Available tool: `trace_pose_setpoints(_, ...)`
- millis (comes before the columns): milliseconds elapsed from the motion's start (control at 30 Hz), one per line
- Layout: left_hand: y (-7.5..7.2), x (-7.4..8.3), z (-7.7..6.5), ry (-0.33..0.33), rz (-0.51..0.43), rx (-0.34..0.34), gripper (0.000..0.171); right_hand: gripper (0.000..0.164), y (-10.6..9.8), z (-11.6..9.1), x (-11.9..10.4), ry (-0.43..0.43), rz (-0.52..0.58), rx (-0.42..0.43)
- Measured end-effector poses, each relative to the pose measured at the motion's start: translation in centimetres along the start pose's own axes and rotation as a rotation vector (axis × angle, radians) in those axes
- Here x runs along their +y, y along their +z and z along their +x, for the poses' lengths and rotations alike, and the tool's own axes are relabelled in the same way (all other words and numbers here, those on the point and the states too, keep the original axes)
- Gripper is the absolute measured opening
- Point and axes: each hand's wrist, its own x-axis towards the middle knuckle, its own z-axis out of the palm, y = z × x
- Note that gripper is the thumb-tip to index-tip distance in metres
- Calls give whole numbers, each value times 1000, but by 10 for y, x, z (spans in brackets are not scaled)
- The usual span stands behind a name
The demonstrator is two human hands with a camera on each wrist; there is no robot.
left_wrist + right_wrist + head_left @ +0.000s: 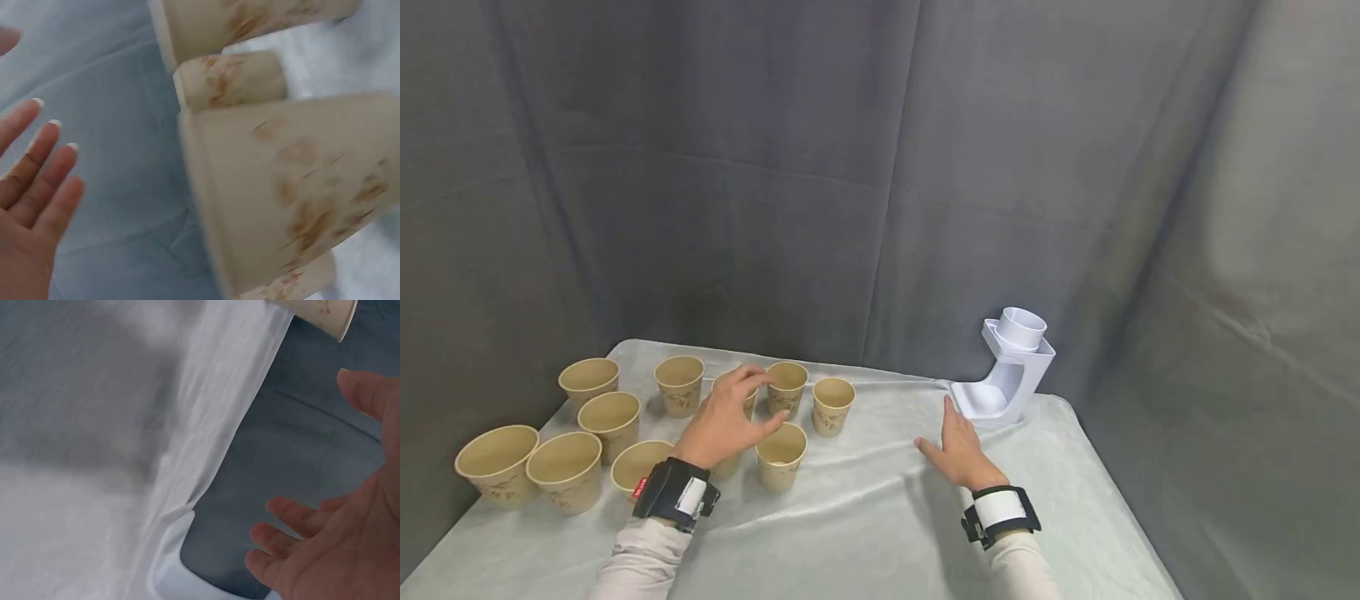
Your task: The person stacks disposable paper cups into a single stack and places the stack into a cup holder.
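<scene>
My left hand (724,423) hovers over the group of tan paper cups, thumb and fingers spread apart, holding nothing. Partly behind it are a cup (751,405) and another cup (727,468). Just right of its thumb stands a cup (781,458) with something pale inside near its bottom. In the left wrist view a large patterned cup (294,187) appears beside the loose fingers (59,209). My right hand (958,452) is held over the cloth with thumb and fingers apart, nothing in it. Close beyond its fingertips is a white stand (981,400) with a round white cup-shaped top (1022,328).
Several more cups in differing sizes stand on the left, among them a wide cup (501,467) near the table edge. At the group's right end is a small cup (832,408). A pale cloth (865,517) covers the table; grey curtains (775,183) hang behind and beside it.
</scene>
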Motion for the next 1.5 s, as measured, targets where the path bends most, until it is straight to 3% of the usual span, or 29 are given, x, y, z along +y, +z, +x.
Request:
trace_pose_setpoints(267, 18, 9, -22, 50, -35, -55, 56, 87, -1, -13, 34, 70, -49, 21)
trace_pose_setpoints(633, 37, 14, -50, 18, 66, -48, 69, 85, 2, -20, 67, 180, 18, 54)
trace_pose_setpoints(833, 39, 17, -60, 10, 127, -58, 70, 92, -2, -15, 83, 204, 23, 97)
trace_pose_setpoints(1233, 57, 32, -80, -31, 120, -92, 57, 104, -39, -11, 131, 347, -13, 125)
trace_pose_setpoints(1500, 51, 37, -89, -14, 154, -44, 57, 109, -47, -6, 143, 369, 48, 184)
